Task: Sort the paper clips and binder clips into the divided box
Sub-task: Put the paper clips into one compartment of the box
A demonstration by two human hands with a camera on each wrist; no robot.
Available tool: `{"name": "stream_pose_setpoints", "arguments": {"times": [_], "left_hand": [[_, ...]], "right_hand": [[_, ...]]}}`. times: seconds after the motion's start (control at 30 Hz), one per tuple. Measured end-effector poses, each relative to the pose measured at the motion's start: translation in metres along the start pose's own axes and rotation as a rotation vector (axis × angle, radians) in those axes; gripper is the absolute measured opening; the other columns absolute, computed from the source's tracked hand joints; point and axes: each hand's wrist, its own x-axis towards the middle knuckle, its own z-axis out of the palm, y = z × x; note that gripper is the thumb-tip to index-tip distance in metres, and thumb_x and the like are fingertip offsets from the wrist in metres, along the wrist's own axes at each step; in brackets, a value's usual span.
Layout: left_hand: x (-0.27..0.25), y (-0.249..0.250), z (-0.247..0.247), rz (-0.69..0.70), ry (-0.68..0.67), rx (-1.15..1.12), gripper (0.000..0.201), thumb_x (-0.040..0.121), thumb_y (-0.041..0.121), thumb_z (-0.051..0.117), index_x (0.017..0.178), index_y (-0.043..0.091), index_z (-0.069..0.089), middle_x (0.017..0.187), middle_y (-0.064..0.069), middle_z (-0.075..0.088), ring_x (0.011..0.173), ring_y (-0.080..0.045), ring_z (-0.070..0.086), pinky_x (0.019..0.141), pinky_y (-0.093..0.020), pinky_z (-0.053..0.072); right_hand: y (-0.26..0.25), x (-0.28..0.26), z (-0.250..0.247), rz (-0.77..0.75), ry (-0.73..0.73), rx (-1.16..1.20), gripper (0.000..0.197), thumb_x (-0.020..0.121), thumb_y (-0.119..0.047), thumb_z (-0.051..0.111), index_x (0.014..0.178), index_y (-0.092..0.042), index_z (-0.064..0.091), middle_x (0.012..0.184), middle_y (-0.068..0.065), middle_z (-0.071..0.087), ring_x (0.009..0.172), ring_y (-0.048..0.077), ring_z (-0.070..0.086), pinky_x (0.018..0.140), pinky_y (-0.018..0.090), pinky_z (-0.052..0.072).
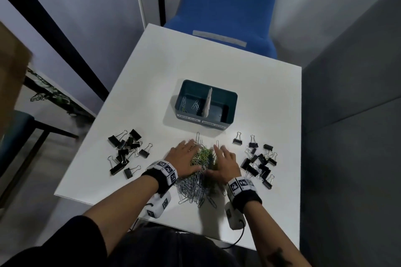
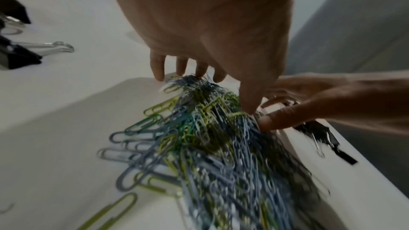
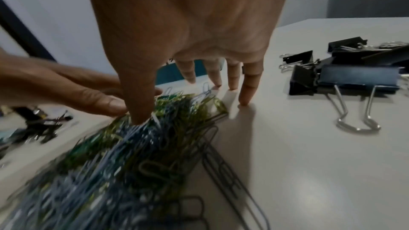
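Both hands, left hand [image 1: 184,157] and right hand [image 1: 225,161], flank the paper-clip heap [image 1: 200,171] with straight fingers, grasping nothing; the divided box [image 1: 232,106] lies straight ahead.

The left hand [image 2: 210,29] reaches down from above, fingers spread, its fingertips [image 2: 158,74] at the far edge of a heap of paper clips [image 2: 217,146] — blue, grey, yellow and green — on the white bench [image 2: 55,111]. Its thumb comes down onto the heap's right side. The right hand [image 2: 327,104] enters from the right, thumb against the heap. Black binder clips [image 2: 20,55] lie at the left edge — more [image 2: 318,134] behind the right hand.
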Motion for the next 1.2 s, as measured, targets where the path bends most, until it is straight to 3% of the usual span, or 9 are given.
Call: {"name": "stream_pose_setpoints", "arguments": {"times": [0.13, 0.2, 0.3, 0.43, 0.6, 0.77, 0.93, 1.07, 1.2], "left_hand": [[-0.004, 0.002, 0.013, 0.15, 0.086, 0.093, 0.077, 0.085, 0.038, 0.065, 0.149, 0.026, 0.023, 0.154, -0.009, 0.022, 0.134, -0.031, 0.027, 0.104, -0.046, 0.037], [-0.006, 0.004, 0.014, 0.148, 0.15, 0.04, 0.066, 0.083, 0.032, 0.069, 0.14, 0.024, 0.037, 0.139, -0.009, 0.037, 0.122, -0.028, 0.037, 0.093, -0.041, 0.044], [-0.009, 0.005, 0.012, 0.108, 0.215, -0.093, 0.049, 0.082, 0.023, 0.071, 0.125, 0.022, 0.047, 0.116, -0.006, 0.044, 0.105, -0.024, 0.043, 0.075, -0.036, 0.046], [-0.009, 0.007, 0.01, 0.11, 0.281, -0.208, 0.019, 0.085, 0.006, 0.062, 0.1, 0.013, 0.054, 0.098, -0.007, 0.05, 0.091, -0.026, 0.048, 0.074, -0.041, 0.046], [-0.014, 0.007, 0.001, 0.086, 0.317, -0.357, 0.013, 0.085, 0.001, 0.061, 0.083, 0.012, 0.057, 0.086, -0.003, 0.058, 0.078, -0.02, 0.053, 0.071, -0.037, 0.047], [-0.025, 0.006, -0.019, 0.084, 0.412, -0.515, 0.011, 0.089, 0.006, 0.061, 0.081, 0.014, 0.062, 0.082, 0.002, 0.062, 0.077, -0.009, 0.059, 0.065, -0.023, 0.047], [-0.032, 0.007, -0.071, 0.152, 0.523, -0.544, 0.006, 0.09, 0.009, 0.063, 0.085, 0.011, 0.064, 0.084, 0.004, 0.062, 0.074, -0.01, 0.058, 0.064, -0.026, 0.051], [-0.019, 0.007, -0.13, 0.157, 0.682, -0.497, 0.005, 0.09, 0.01, 0.063, 0.094, 0.011, 0.066, 0.09, 0.004, 0.065, 0.077, -0.009, 0.061, 0.069, -0.02, 0.052], [0.01, 0.004, -0.174, 0.122, 0.787, -0.491, 0.006, 0.088, 0.011, 0.067, 0.094, 0.01, 0.068, 0.089, 0.0, 0.067, 0.079, -0.011, 0.063, 0.072, -0.025, 0.055]], "right_hand": [[-0.01, -0.004, 0.018, -0.132, 0.037, -0.091, 0.091, 0.073, -0.04, 0.076, 0.147, -0.03, 0.025, 0.155, 0.008, 0.022, 0.133, 0.034, 0.028, 0.102, 0.049, 0.042], [-0.014, -0.007, 0.024, -0.158, 0.072, -0.062, 0.08, 0.075, -0.032, 0.075, 0.143, -0.027, 0.034, 0.147, 0.007, 0.031, 0.124, 0.03, 0.034, 0.094, 0.044, 0.047], [-0.014, -0.007, 0.026, -0.119, 0.091, 0.041, 0.066, 0.076, -0.025, 0.075, 0.134, -0.026, 0.045, 0.134, 0.006, 0.039, 0.117, 0.028, 0.041, 0.085, 0.045, 0.051], [-0.014, -0.006, 0.02, -0.057, 0.146, 0.171, 0.044, 0.077, -0.012, 0.074, 0.118, -0.018, 0.059, 0.116, 0.009, 0.05, 0.1, 0.031, 0.056, 0.086, 0.039, 0.05], [-0.008, -0.009, 0.006, -0.005, 0.174, 0.252, 0.021, 0.075, -0.012, 0.076, 0.095, -0.017, 0.074, 0.098, 0.007, 0.066, 0.091, 0.026, 0.062, 0.084, 0.033, 0.05], [-0.001, -0.021, -0.01, -0.06, 0.205, 0.246, 0.018, 0.077, -0.004, 0.07, 0.086, -0.017, 0.077, 0.089, 0.005, 0.074, 0.083, 0.021, 0.065, 0.08, 0.029, 0.052], [0.003, -0.029, -0.022, -0.079, 0.246, 0.245, 0.017, 0.077, -0.003, 0.073, 0.087, -0.015, 0.078, 0.089, 0.004, 0.075, 0.082, 0.019, 0.067, 0.078, 0.022, 0.05], [-0.003, -0.035, -0.04, -0.115, 0.283, 0.252, 0.018, 0.078, -0.003, 0.074, 0.091, -0.015, 0.078, 0.094, 0.003, 0.075, 0.084, 0.015, 0.069, 0.086, 0.023, 0.053], [-0.02, -0.035, -0.074, -0.181, 0.312, 0.268, 0.016, 0.078, -0.004, 0.075, 0.09, -0.014, 0.078, 0.093, 0.003, 0.075, 0.08, 0.013, 0.068, 0.086, 0.027, 0.055]]}}
